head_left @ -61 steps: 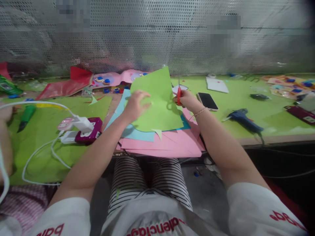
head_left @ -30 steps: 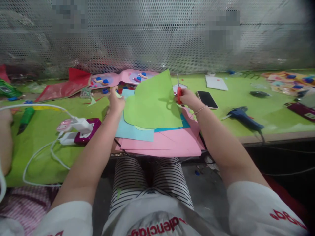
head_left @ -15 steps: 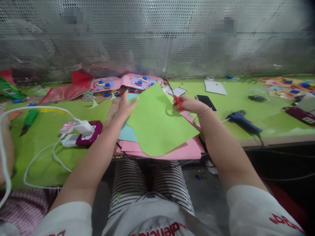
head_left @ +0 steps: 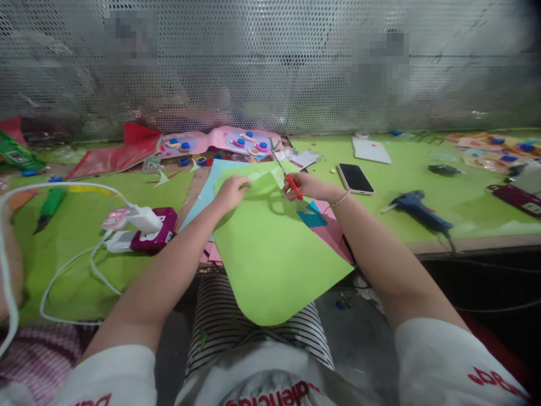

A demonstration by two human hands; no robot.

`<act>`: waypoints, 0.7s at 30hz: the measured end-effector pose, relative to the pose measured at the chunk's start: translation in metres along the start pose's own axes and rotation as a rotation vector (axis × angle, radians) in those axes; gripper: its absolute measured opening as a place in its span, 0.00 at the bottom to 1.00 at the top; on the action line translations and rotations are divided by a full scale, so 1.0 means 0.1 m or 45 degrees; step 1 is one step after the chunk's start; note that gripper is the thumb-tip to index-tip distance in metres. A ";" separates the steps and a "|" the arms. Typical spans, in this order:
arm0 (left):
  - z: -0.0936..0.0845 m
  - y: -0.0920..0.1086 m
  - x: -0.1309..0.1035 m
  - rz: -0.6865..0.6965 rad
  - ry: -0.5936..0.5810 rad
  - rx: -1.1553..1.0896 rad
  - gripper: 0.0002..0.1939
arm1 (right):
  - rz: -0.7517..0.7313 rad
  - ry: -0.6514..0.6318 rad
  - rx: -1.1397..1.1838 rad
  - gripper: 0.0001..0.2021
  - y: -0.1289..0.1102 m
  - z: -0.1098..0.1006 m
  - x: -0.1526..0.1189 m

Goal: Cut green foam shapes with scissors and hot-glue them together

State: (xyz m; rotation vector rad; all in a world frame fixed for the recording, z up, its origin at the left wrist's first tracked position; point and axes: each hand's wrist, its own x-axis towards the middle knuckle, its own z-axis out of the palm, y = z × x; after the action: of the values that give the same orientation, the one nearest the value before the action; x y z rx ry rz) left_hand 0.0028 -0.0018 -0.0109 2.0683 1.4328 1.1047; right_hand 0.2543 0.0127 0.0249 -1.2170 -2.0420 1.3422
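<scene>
A large light-green sheet of paper [head_left: 274,254] with a rounded lower edge lies tilted before me, its near end hanging past the table edge over my lap. My left hand [head_left: 231,193] is closed on its upper left part, fingers curled. In my right hand [head_left: 307,187] is a pair of scissors [head_left: 293,185] with red handles, blades pointing up and away near the sheet's far right edge. Whether the blades touch the paper I cannot tell. Beneath the sheet show a light-blue sheet [head_left: 198,206], pink paper [head_left: 336,228] and darker blue pieces [head_left: 313,215].
Right of my hand lie a phone [head_left: 356,178] and a blue glue gun [head_left: 418,210]. On the left are a purple power strip [head_left: 163,228] with white cables and a green cutter knife [head_left: 51,208]. A perforated metal screen [head_left: 262,67] stands behind. Another person's arm [head_left: 10,259] is at far left.
The green sheet has slid toward me and turned, uncovering blue pieces. My left hand has moved right and curled onto it. My right hand with the scissors has shifted slightly left.
</scene>
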 end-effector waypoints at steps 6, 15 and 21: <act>0.00 -0.05 0.00 -0.015 0.166 0.206 0.13 | -0.101 -0.108 -0.129 0.14 0.02 0.08 0.03; -0.06 0.09 0.01 0.035 0.256 -0.004 0.10 | -0.116 0.116 -0.273 0.14 0.07 0.06 0.10; -0.17 0.00 0.05 -0.110 0.609 -0.278 0.17 | -0.114 0.289 -0.055 0.16 -0.01 0.05 0.10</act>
State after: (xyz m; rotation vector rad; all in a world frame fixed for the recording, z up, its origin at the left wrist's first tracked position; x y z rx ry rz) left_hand -0.0091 0.0004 0.0014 1.6421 1.5065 1.7144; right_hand 0.2448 0.0179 0.0221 -1.2205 -1.9488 1.0719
